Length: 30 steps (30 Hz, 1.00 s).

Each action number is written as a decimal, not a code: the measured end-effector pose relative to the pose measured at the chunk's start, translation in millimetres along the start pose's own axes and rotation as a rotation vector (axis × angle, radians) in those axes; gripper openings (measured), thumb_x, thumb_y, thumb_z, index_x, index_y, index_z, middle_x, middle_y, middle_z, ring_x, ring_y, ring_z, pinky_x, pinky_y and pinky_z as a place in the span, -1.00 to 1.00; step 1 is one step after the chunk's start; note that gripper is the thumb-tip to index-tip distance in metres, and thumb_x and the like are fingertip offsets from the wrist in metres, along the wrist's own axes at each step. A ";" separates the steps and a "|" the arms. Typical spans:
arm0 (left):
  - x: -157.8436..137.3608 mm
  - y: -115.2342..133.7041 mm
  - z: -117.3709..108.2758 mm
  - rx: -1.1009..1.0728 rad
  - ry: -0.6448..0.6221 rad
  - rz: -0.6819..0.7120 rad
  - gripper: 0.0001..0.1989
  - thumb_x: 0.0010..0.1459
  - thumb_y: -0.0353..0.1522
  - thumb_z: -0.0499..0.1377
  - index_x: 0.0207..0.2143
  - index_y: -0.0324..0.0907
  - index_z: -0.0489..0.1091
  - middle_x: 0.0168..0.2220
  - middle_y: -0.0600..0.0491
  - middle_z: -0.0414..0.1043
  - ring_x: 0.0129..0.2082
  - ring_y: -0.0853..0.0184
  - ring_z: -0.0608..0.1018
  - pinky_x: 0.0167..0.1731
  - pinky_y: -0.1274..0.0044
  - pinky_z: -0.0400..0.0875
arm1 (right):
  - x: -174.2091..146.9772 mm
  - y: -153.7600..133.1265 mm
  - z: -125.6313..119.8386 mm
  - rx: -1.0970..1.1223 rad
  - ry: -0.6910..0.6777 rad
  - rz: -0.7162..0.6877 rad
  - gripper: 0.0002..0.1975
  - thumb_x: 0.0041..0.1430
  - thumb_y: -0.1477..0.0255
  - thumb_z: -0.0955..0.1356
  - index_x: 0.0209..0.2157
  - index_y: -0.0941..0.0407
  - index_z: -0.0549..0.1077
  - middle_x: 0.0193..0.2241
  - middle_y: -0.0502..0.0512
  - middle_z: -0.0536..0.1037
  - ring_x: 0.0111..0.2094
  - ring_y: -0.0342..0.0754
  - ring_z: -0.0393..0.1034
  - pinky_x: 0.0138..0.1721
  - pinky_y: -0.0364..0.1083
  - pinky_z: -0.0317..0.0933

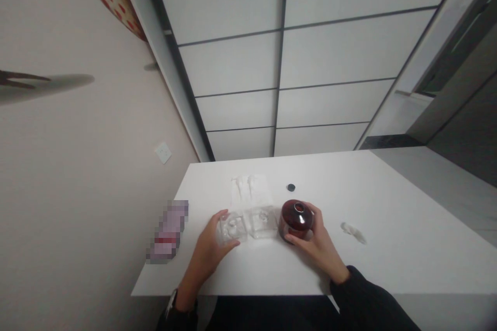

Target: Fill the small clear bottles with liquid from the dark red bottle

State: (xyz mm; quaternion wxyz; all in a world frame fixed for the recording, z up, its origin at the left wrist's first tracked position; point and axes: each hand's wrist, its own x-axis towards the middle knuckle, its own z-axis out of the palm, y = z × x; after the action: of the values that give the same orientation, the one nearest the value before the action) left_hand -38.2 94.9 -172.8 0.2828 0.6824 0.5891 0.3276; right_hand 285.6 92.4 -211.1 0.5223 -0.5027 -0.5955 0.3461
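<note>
My left hand point(213, 244) is closed around the left side of a small clear plastic box point(233, 227), thumb at the near edge and fingers at the far edge. A second clear box point(263, 222) sits right beside it, apart from my fingers. On the right, my right hand point(310, 240) wraps round a round, glossy dark red-brown bottle point(296, 217) that has a ringed opening on top. The bottle stands upright near the second box. Beyond it lies a small round black cap point(291, 187).
Behind the boxes, a thin whitish sheet point(264, 190) carries two pale slender pieces. A crumpled white strip point(353, 232) lies to the right. A blurred-out purple object point(169, 232) is at the left table edge. The white table point(407, 248) meets the wall on the left.
</note>
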 end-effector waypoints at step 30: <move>-57.1 34.7 71.9 0.132 -0.105 0.417 0.01 0.05 0.07 0.49 0.36 -0.21 0.17 0.16 -0.24 0.60 0.09 0.00 0.71 0.07 0.26 0.67 | -40.6 -73.4 -62.3 -0.739 -0.242 -0.663 -0.22 0.42 0.38 0.43 0.53 0.16 0.11 0.07 0.48 0.60 0.01 0.30 0.61 -0.09 0.18 0.60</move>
State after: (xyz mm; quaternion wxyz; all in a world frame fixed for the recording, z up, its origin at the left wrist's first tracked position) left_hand 34.1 33.3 -197.5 0.1938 0.8227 0.4398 0.3035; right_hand 326.6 27.6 -140.0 0.3190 -0.3940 -0.8618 -0.0162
